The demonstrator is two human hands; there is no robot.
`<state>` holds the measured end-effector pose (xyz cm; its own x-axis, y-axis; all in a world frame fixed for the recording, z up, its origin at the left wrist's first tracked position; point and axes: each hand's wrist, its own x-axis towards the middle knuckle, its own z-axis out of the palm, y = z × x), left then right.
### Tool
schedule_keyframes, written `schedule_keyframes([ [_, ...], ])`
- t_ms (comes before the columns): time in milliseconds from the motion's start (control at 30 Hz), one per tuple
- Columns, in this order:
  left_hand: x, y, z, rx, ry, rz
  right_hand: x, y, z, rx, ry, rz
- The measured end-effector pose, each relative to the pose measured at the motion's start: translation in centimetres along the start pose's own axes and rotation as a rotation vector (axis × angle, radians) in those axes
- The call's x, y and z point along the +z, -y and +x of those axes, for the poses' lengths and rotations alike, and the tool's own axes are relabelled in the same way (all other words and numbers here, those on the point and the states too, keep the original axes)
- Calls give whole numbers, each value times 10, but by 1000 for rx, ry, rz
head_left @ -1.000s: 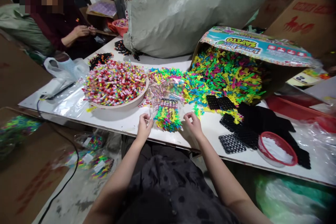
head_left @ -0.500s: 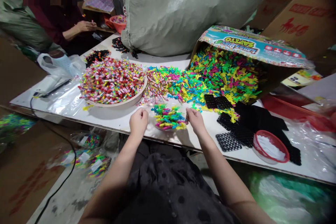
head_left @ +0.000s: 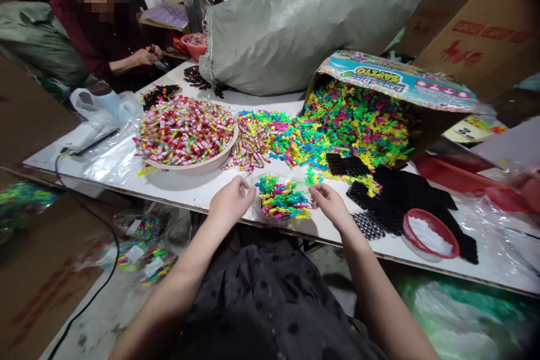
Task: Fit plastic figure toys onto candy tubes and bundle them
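Observation:
A small clear plastic bag [head_left: 282,204] filled with bright plastic toy pieces lies at the near edge of the white table [head_left: 198,190]. My left hand [head_left: 230,201] pinches the bag's left side with closed fingers. On the bag's right side, my right hand [head_left: 330,203] pinches it the same way. Behind the bag a loose pile of neon toy pieces [head_left: 337,129] spills from a tipped printed cardboard box [head_left: 396,81].
A round tray heaped with wrapped candies [head_left: 185,132] sits left of the pile. Black plastic grids [head_left: 405,197] and a red basket [head_left: 430,234] lie to the right. A big grey sack [head_left: 307,17] stands behind. Another person [head_left: 109,39] works at the far left.
The bag went from upright to lying flat and came closer to the table's near edge. Both hands followed it and stayed on its sides.

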<state>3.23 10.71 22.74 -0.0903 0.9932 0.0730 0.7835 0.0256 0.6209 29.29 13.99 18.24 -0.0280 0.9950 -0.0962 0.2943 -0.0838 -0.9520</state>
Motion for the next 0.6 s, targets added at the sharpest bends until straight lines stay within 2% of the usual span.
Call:
schedule_keyframes([
  [67,8,-12,-20,212,-214,11,1,-9,-11,7,-15,80],
  [100,12,-18,-30,348,-276,15,2,-12,-17,7,-23,122],
  [167,22,-28,-47,588,-263,48,7,-17,-28,12,-43,203],
  [233,32,-33,-56,719,-180,93,13,-21,-36,17,-90,283],
  [333,42,-31,-59,779,-135,143,24,-31,-41,1,-268,363],
  [433,50,-24,-61,788,-148,162,31,-43,-41,-30,-454,293],
  [500,56,-19,-68,765,-146,175,32,-50,-42,-47,-498,201],
  [600,65,-18,-83,663,-152,198,29,-59,-46,-83,-482,96],
])
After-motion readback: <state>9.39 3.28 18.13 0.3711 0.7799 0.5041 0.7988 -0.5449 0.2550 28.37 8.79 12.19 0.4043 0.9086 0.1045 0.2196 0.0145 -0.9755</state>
